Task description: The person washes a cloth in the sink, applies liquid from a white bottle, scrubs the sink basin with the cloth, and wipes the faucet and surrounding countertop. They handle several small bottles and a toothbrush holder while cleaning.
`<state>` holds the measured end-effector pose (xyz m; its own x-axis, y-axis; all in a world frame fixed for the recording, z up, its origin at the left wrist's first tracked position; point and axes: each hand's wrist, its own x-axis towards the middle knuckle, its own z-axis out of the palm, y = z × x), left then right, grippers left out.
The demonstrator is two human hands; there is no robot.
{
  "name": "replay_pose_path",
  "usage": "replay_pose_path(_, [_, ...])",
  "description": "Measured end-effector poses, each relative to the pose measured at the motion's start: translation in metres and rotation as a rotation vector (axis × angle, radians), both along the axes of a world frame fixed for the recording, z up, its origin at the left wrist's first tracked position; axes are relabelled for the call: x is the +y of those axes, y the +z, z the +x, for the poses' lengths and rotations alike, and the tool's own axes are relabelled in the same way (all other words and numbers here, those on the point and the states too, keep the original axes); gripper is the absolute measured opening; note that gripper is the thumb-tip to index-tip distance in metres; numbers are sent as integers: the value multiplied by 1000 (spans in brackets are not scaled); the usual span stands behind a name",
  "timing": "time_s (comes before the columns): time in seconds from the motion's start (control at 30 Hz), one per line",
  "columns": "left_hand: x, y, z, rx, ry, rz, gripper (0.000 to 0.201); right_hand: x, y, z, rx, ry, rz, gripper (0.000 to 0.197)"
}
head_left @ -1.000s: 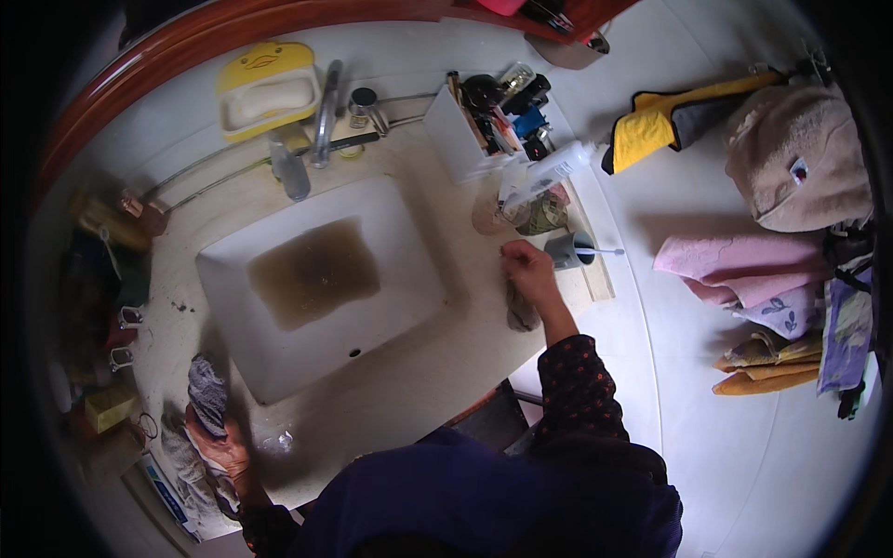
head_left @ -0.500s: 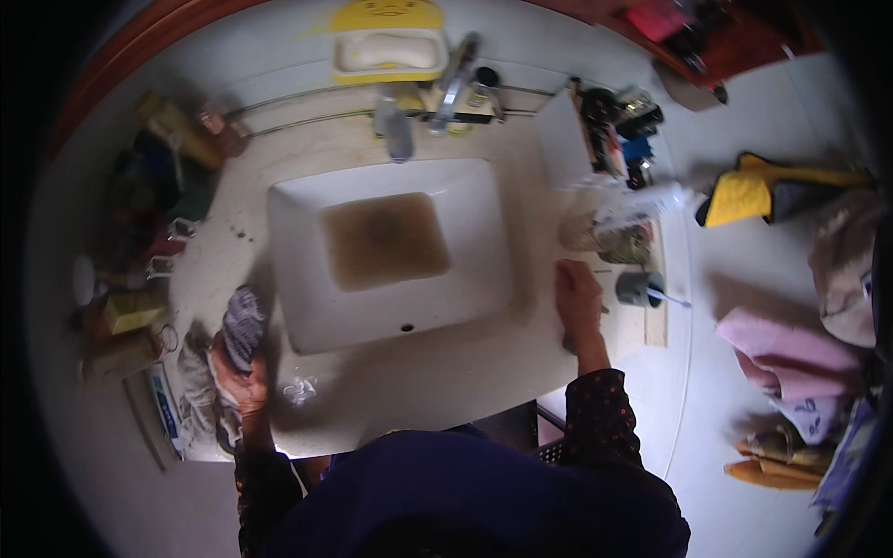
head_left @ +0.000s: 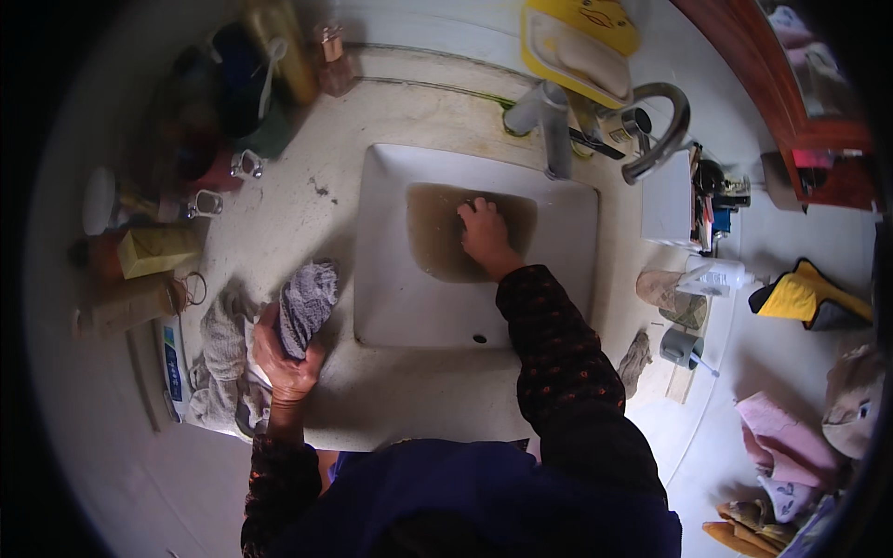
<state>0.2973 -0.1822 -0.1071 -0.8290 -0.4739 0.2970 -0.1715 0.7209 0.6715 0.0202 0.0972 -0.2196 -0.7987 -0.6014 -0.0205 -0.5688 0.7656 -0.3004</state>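
Note:
My left hand (head_left: 286,358) is closed round a bunched, grey striped cloth (head_left: 307,302) on the counter left of the basin. A crumpled beige-grey cloth (head_left: 223,344) lies just beside that hand. My right hand (head_left: 488,237) reaches into the white washbasin (head_left: 409,321), where its curled fingers meet the murky brown water (head_left: 433,228). What those fingers hold, if anything, is hidden. A small grey-brown cloth (head_left: 635,365) lies on the counter to the right of the basin.
The grey faucet (head_left: 553,130) and a curved metal spout (head_left: 674,130) rise behind the basin, near a yellow soap dish (head_left: 577,56). Bottles, cups and a yellow box (head_left: 158,251) crowd the left side. A grey cup (head_left: 682,347) stands at the right edge.
My right hand has moved left from the right counter into the basin water, uncovering the small grey-brown cloth. The left hand keeps its striped cloth. The view has shifted.

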Motion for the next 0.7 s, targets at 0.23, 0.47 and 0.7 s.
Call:
replay_pose_path(0.23, [-1, 3, 2, -16, -28, 76, 67, 11, -8, -14, -87, -4, -68, 38])
replay_pose_path(0.47, [-2, 5, -4, 33, -15, 13, 66, -14, -14, 0, -9, 24, 285, 30])
replay_pose_path(0.7, [-3, 7, 1, -43, -29, 40, 66, -14, -6, -16, -114, 24, 88, 33])
